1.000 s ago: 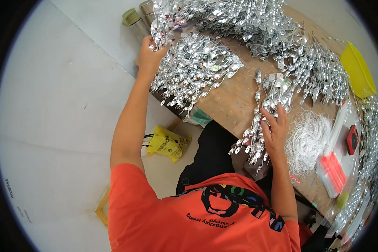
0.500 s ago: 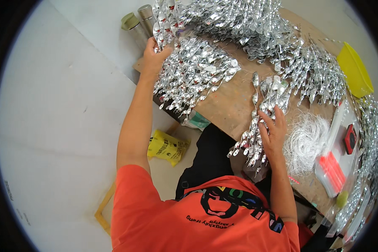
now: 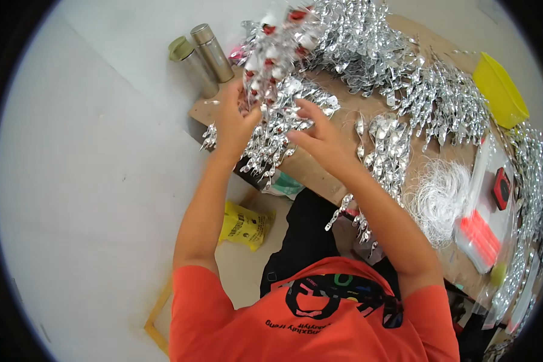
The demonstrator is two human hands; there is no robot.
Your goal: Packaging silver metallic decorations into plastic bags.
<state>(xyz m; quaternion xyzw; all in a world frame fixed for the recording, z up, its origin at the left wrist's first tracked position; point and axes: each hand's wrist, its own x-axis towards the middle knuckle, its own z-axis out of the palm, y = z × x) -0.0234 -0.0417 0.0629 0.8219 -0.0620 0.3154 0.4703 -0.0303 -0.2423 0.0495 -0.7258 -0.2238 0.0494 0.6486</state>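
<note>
At the table's left end my left hand [image 3: 235,120] is closed around a bunch of twisted silver foil strands [image 3: 274,60], blurred by motion, with red showing between the shiny pieces. Under and beside it lies a pile of similar strands [image 3: 265,145] that hangs over the table edge. My right hand [image 3: 320,136] reaches in from the right, holding nothing, its thumb and fingers apart beside that pile. A smaller bundle of strands [image 3: 389,145] lies right of my right wrist and droops over the front edge.
A large heap of silver strands [image 3: 368,51] covers the back of the brown table [image 3: 320,178]. On the right are white thread [image 3: 440,199], a yellow basin [image 3: 502,90], a red-and-black device [image 3: 501,189] and plastic bags. Two metal bottles [image 3: 212,53] stand at the left; a yellow bag [image 3: 247,226] sits below.
My right hand has left the smaller bundle and moved left toward my left hand. My left hand has shifted slightly right and nearer, now with a lifted bunch of strands in its grip.
</note>
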